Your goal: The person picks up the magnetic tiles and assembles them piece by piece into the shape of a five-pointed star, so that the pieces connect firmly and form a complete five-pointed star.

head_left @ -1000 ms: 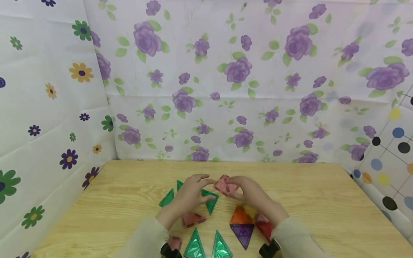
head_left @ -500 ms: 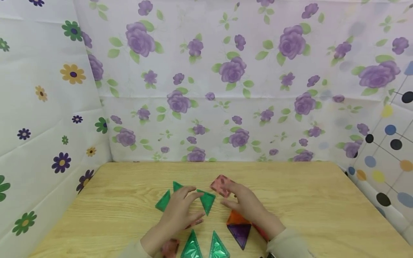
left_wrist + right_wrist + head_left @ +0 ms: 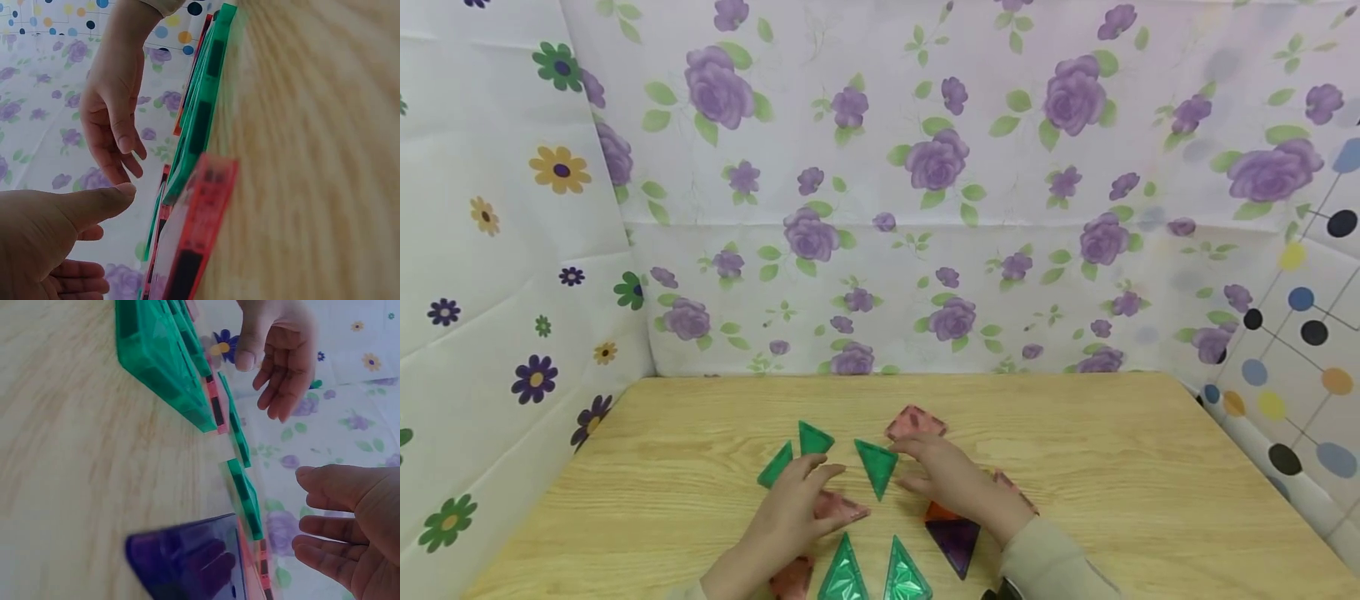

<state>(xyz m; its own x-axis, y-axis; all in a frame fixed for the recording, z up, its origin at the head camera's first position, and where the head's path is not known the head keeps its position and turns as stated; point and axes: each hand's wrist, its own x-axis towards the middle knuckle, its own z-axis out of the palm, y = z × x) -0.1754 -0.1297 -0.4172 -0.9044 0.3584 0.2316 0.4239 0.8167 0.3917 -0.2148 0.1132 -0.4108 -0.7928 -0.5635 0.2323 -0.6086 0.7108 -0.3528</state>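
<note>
Head view first, and both hands were low over the wooden table (image 3: pixel 1112 467), neither holding a thing! The left hand (image 3: pixel 781 510) hung over a pink triangle (image 3: pixel 842 505), fingers loosely bent, gripping nothing. The right hand (image 3: pixel 951 472) hovered between the small green triangle (image 3: pixel 877 467) and the pink square (image 3: pixel 916 422), which lay nearest the table's far edge, about midway between its far corners; whether a fingertip touched that square, I couldn't tell. The forearm (image 3: pixel 992 504) bore watching: it passed right over the orange triangle (image 3: pixel 938 512), with the purple triangle (image 3: pixel 955 543) at its near side, so a high wrist seemed wise to keep the sleeve (image 3: pixel 1060 567) from sweeping them.

Left wrist view now, and only air between thumb and fingers! A pink tile (image 3: pixel 209 212) and a green tile (image 3: pixel 199 119) showed edge-on, dark strips inside; if those were magnets, I reckoned, slow, square approaches would stop pieces snapping together askew.

Over to the right wrist view: relaxed fingers, released, apart from the small green triangle. Such thin, flat pieces, to my mind, wanted a light pinch on opposite rims rather than a press on the slick face. Beyond, the left hand's fingers dangled, just as unburdened.
</note>
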